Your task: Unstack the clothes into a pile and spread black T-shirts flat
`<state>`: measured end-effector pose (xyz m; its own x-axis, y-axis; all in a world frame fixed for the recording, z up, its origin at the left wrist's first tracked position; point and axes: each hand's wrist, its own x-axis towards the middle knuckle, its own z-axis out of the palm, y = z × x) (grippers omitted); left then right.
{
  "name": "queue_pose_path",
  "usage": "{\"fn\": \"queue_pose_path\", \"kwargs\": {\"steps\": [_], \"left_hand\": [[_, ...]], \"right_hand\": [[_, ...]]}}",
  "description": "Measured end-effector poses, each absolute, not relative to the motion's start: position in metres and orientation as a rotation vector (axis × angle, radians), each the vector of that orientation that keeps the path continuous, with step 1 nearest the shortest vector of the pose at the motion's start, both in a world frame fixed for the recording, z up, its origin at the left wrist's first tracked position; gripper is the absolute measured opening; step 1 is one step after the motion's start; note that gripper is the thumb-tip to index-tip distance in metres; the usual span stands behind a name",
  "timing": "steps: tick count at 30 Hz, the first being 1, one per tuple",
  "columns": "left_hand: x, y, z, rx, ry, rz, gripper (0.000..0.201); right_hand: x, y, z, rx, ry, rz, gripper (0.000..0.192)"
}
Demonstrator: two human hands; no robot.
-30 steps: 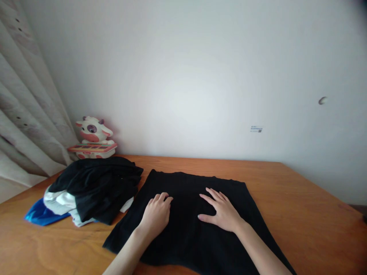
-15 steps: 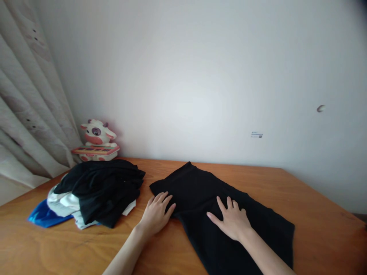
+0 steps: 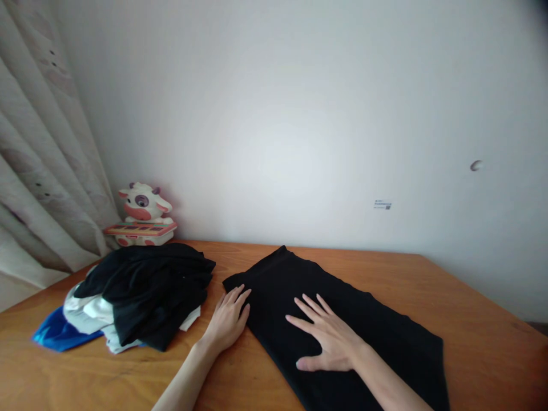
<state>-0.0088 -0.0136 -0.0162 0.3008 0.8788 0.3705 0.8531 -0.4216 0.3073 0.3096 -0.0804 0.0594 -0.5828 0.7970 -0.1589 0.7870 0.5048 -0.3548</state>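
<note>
A black garment (image 3: 385, 331) lies spread out on the wooden table, angled from the upper left toward the lower right. It looks like trousers or shorts folded lengthwise, but its exact kind is unclear. At its left edge, near the narrow far end, rests my left hand (image 3: 229, 319), fingers extended, fingertips on the cloth and palm over the table. My right hand (image 3: 327, 337) lies flat across the middle of the garment with fingers and thumb spread wide. Neither hand grips the fabric. The garment's near end runs out of view at the bottom.
On the left sits a crumpled pile of clothes (image 3: 149, 291) in black, white, grey and blue. Behind it stands a cow-shaped toy keyboard (image 3: 142, 217) beside the curtain (image 3: 47, 171). A white wall (image 3: 291, 125) borders the far edge of the wooden table (image 3: 483, 342).
My right hand has moved left and slightly nearer, its fingers spreading wider. My left hand has shifted slightly left. Creases near the garment's left edge have flattened, and that edge runs straighter.
</note>
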Motion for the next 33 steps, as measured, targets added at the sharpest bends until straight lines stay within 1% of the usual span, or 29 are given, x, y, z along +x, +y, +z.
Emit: {"fn": "queue_pose_path", "kwargs": {"steps": [3,7,17,24,33], "left_hand": [[-0.012,-0.010,-0.016,2.437,1.619,0.916,0.043],[-0.014,-0.009,-0.016,2.414,1.561,1.031,0.038],[-0.017,-0.010,-0.020,2.506,1.519,0.982,0.035],[-0.016,-0.014,-0.015,2.546,1.519,0.914,0.035],[-0.017,-0.013,-0.015,2.576,1.497,0.894,0.033]], "right_hand": [[0.299,-0.078,0.053,-1.485,-2.658,0.694,0.097],[0.299,-0.079,0.046,-1.583,-2.594,0.686,0.094],[0.319,-0.074,0.033,-1.870,-2.409,0.547,0.078],[0.353,-0.071,0.026,-1.998,-2.293,0.452,0.085],[0.418,-0.065,0.009,-2.250,-2.091,0.290,0.085]]}}
